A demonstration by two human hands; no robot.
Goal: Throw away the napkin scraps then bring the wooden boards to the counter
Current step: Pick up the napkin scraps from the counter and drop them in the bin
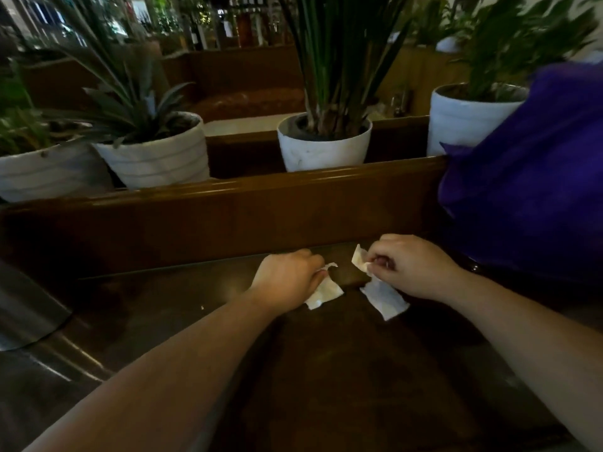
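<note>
Both my hands pinch napkin scraps on the bench.
My left hand [288,275] grips one scrap [324,293], half hidden beneath it; my right hand [412,265] grips another scrap [385,298] just beside.

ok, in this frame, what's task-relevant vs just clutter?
Task-relevant:
- left hand, gripping a napkin scrap
- right hand, pinching another napkin scrap
- dark wooden surface under them; cannot tell if it is a board

Clutter:
- white potted plants
- purple cloth
- wooden ledge
</note>
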